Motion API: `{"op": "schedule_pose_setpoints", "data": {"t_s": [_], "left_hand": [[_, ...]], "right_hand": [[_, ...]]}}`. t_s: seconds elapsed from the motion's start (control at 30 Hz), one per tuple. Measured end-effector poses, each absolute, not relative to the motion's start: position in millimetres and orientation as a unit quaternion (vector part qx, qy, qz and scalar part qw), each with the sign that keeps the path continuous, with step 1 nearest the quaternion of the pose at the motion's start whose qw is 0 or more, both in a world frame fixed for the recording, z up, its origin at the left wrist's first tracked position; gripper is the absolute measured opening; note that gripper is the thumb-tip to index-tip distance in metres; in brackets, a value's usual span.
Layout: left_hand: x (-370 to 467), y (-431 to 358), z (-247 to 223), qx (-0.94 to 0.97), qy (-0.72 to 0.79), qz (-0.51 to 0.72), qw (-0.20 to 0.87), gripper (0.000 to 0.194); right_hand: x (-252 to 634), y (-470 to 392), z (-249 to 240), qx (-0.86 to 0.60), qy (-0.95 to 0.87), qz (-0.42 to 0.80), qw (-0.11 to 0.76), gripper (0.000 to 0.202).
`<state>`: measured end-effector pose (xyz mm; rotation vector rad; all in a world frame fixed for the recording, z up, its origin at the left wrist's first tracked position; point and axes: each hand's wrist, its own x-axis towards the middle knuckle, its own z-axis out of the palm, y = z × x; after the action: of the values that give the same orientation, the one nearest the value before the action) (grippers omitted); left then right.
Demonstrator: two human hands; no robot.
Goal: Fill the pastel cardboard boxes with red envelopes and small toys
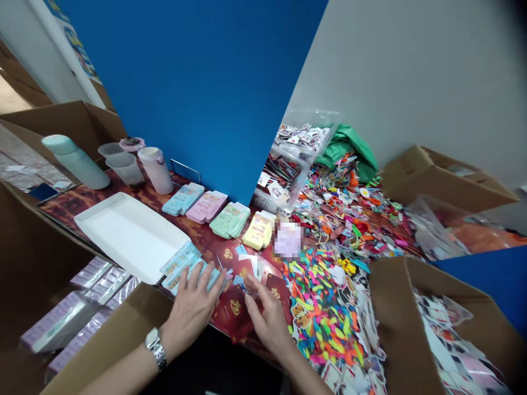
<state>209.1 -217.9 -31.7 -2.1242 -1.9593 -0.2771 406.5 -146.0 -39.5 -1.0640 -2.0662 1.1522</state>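
Two hands are at the front edge of the table (201,233); a narrow strip of tabletop shows between the white tray (127,225) and four card stacks (208,206), with a blue partition (185,82) behind and a pile of bright bits (325,307) crowding the right. The left hand (194,299) has its fingers spread apart over light-blue packs (181,259) at the tray's right end; these are flat, printed and side by side. The right hand's (267,318) thumb and forefinger are near a small blue piece (238,280); whether they pinch it cannot be told. A carton (119,323) below holds wrapped lilac boxes (78,312); another carton (389,307), right, holds printed cut-outs (453,351).
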Motion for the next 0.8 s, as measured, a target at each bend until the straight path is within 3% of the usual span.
{"op": "schedule_pose_setpoints", "data": {"t_s": [0.27, 0.37, 0.53, 0.73, 0.8], "left_hand": [[140.1, -151.2, -13.9, -0.644, -0.739, -0.192, 0.045, 0.056], [81.4, -90.7, -7.7, -0.506, -0.848, -0.157, 0.009, 0.065], [23.1, -20.8, -22.3, -0.431, -0.893, -0.12, -0.047, 0.079], [7.4, -3.0, -39.3, -0.409, -0.9, -0.084, -0.125, 0.067], [5.9, -4.0, -38.6, -0.408, -0.9, -0.092, -0.124, 0.071]], "right_hand": [[419.6, -145.7, -46.3, -0.391, -0.782, 0.404, 0.269, 0.039], [422.5, -143.5, -49.7, -0.39, -0.787, 0.392, 0.274, 0.039], [418.1, -150.7, -61.9, -0.385, -0.775, 0.395, 0.309, 0.037], [416.8, -159.5, -76.9, -0.405, -0.741, 0.405, 0.351, 0.035], [417.8, -158.4, -76.5, -0.408, -0.74, 0.403, 0.35, 0.036]]}}
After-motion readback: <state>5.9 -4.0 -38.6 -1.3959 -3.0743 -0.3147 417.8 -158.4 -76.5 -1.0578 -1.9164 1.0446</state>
